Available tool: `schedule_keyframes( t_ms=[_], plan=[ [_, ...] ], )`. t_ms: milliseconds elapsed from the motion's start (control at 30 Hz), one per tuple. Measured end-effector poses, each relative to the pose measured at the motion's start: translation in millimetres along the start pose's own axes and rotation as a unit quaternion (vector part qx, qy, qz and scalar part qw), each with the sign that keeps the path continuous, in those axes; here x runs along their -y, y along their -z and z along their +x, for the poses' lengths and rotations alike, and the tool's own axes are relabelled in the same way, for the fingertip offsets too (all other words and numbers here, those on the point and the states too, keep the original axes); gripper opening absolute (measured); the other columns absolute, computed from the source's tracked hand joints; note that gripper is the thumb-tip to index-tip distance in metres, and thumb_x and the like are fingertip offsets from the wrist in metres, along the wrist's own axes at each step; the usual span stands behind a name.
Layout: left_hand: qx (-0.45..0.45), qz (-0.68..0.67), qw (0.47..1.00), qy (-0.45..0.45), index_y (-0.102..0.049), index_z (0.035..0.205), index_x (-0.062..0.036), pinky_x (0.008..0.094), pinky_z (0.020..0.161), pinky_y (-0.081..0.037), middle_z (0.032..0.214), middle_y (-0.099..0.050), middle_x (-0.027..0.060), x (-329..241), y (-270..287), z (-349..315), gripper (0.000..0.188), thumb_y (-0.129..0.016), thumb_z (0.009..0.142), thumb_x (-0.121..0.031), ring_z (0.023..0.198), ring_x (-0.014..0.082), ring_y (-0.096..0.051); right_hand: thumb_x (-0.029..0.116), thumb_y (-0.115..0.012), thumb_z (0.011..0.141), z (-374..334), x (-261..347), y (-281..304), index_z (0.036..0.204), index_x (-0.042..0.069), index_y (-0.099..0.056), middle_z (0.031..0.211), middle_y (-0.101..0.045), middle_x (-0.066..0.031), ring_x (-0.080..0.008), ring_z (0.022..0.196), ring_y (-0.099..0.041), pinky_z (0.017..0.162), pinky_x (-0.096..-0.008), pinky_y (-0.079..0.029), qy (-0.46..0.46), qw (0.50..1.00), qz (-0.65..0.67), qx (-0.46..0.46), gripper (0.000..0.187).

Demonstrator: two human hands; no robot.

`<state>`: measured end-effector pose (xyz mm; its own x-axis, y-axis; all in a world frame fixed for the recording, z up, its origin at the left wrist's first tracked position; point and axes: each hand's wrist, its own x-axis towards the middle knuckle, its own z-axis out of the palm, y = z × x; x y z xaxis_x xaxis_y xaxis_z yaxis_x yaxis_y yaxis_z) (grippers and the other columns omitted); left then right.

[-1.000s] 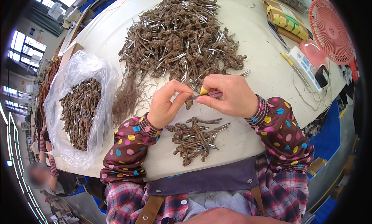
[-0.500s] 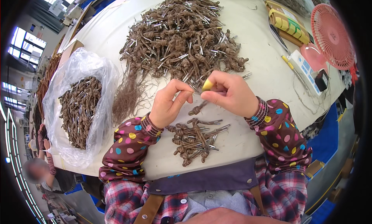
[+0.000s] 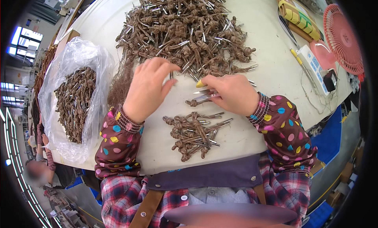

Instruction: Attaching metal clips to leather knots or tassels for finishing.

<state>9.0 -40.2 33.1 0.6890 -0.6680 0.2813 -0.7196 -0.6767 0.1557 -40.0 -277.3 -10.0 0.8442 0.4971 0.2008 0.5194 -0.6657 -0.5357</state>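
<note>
My right hand [image 3: 232,94] grips small metal thread snips [image 3: 204,94], their pointed blades directed left; a yellow cover sits on one fingertip. Just under the blades is a brown knotted cord [image 3: 192,103]; I cannot tell whether my right hand also holds it. To the left, my left hand [image 3: 149,88] is open, thumb and fingers apart, above the table beside a tangle of loose brown threads [image 3: 120,88]. A small pile of knotted cords with metal tips [image 3: 191,135] lies nearer to me. Beyond both hands rises a large heap of the same cords [image 3: 181,35].
A clear plastic bag [image 3: 98,62] at left holds more knotted cords. Along the right stand a pink fan [image 3: 342,39], a white power strip [image 3: 313,68], a yellow-handled tool [image 3: 296,57] and a roll of yellow pieces [image 3: 297,21]. Another person [image 3: 37,173] is at far left.
My hands have parted: the left moved left and its pinch opened. The snips' blades now show in my right hand. The whole view has shifted slightly.
</note>
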Motion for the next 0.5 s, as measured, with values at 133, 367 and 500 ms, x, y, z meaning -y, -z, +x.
schedule_keyframes(
  t_ms=[133,367,500],
  plan=[
    [0.139,-0.179,0.972,-0.068,-0.06,0.103,-0.0112,0.0388,0.083,-0.041,0.098,-0.057,0.0077,-6,-12,-6,0.027,-0.069,0.079,-0.019,0.095,0.0267,-0.055,0.009,-0.071,0.076,0,-2,6,0.105,0.009,-0.054,0.079,-0.066,-0.0051,-0.0237,0.07,-0.065,0.06,-0.0309,-0.05,-0.046,0.993,0.1,-0.031,0.033],
    [0.007,-0.142,0.985,-0.093,-0.059,0.092,-0.0098,0.0371,0.079,-0.044,0.087,-0.058,0.0062,-16,-34,-10,0.022,-0.071,0.073,-0.01,0.086,0.0267,-0.057,0.01,-0.073,0.076,-2,-1,8,0.109,0.006,-0.054,0.081,-0.068,-0.0049,-0.0212,0.071,-0.065,0.061,-0.0291,-0.049,-0.059,0.991,0.117,-0.037,0.038],
    [-0.074,-0.158,0.982,-0.071,-0.057,0.09,-0.0083,0.0373,0.077,-0.046,0.086,-0.057,0.006,-14,-29,-16,0.026,-0.07,0.069,-0.001,0.085,0.0271,-0.057,0.011,-0.072,0.08,2,11,14,0.113,0.003,-0.054,0.08,-0.067,-0.0017,-0.0095,0.069,-0.06,0.061,-0.0233,-0.046,-0.125,0.968,0.216,-0.017,0.038]
  ],
)
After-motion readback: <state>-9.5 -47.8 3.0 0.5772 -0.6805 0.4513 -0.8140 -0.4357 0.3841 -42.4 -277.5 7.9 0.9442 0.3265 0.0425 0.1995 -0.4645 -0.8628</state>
